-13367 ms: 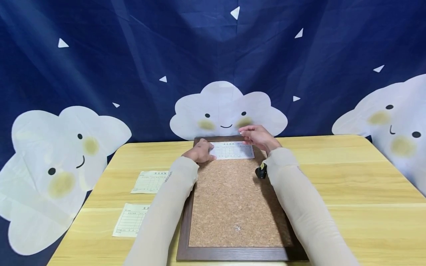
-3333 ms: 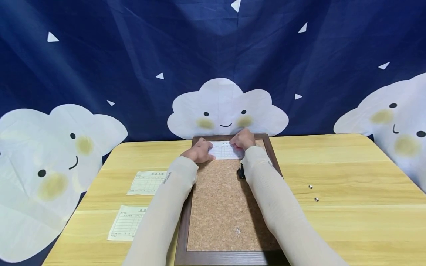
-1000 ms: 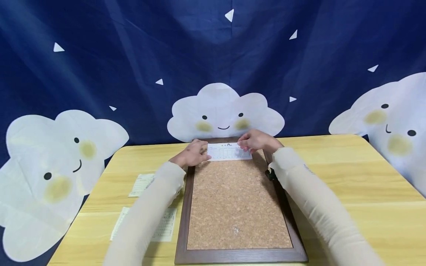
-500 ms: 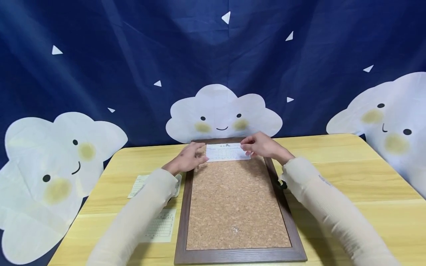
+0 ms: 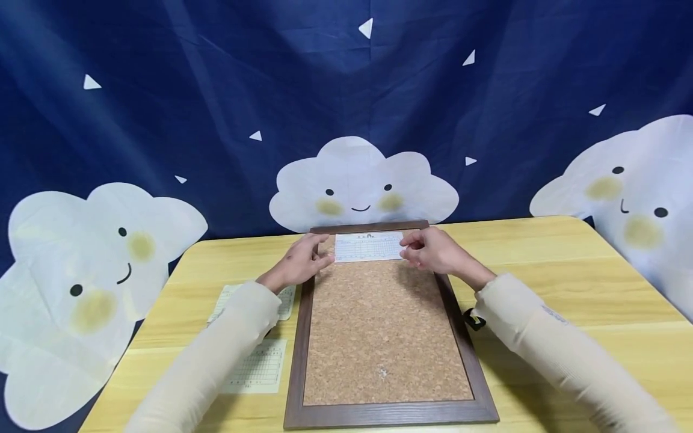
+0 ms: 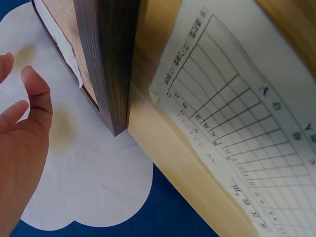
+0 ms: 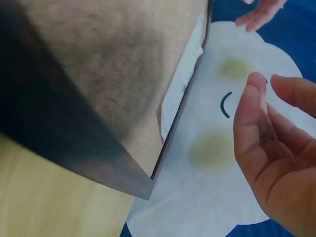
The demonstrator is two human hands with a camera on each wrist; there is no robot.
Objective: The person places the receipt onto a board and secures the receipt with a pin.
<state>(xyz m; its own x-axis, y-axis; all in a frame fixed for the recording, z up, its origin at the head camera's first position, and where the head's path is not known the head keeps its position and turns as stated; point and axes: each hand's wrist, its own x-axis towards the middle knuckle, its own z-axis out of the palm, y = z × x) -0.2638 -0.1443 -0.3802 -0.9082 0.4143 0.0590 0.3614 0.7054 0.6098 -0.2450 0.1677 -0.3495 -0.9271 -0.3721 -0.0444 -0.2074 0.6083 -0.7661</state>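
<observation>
A white printed slip (image 5: 368,248) lies flat across the top of the cork board (image 5: 387,331), with a small thumbtack-like spot (image 5: 370,236) at its top middle. My left hand (image 5: 299,260) is by the slip's left edge, fingers spread and loosely bent, holding nothing. At the right edge hovers my right hand (image 5: 435,249), thumb and fingers apart and nothing held between them. The right wrist view shows the slip (image 7: 180,84) bulging slightly off the cork, and that hand's fingers (image 7: 249,118) loosely curved.
The board's dark wooden frame (image 5: 390,415) rests on a light wood table (image 5: 568,258). Two more printed slips, a lower one (image 5: 260,367) and an upper one (image 5: 287,302), lie left of the board, partly behind the left sleeve. A cloud-patterned blue curtain (image 5: 325,78) hangs behind.
My right hand, earlier pressing at the slip's top middle, has drawn back to the right. My left hand has shifted left off the slip. The slip stays in place with a spot at its top.
</observation>
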